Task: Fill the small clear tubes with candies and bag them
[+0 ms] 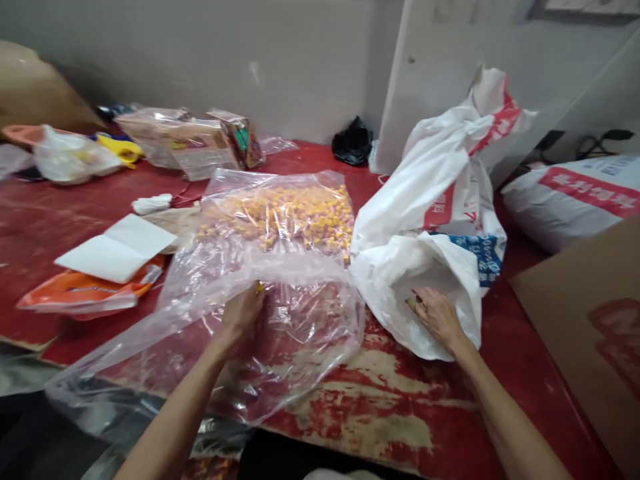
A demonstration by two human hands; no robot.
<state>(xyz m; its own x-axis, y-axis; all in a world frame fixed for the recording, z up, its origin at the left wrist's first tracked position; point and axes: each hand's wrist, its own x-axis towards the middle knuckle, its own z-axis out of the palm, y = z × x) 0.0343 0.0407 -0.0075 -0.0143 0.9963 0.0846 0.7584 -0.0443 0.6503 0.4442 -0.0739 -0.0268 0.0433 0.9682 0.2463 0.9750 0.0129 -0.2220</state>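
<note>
My left hand [243, 312] reaches into the open mouth of a large clear plastic bag [300, 333] lying on the worn red table [400, 413]. Its fingers are pinched on a small yellow piece. The far end of the bag holds a heap of small yellow and orange pieces [295, 220]. My right hand [436, 313] goes into the mouth of a white plastic sack [440, 200] with red and blue print. Its fingers curl inside the sack, and what they hold is hidden.
A folded white sheet [117, 248] lies on an orange packet [80, 293] at the left. Wrapped boxes [195, 143], a small black bag [353, 141] and a white bag [70, 157] sit at the back. Brown cardboard [585, 333] and a printed sack [575, 197] stand at the right.
</note>
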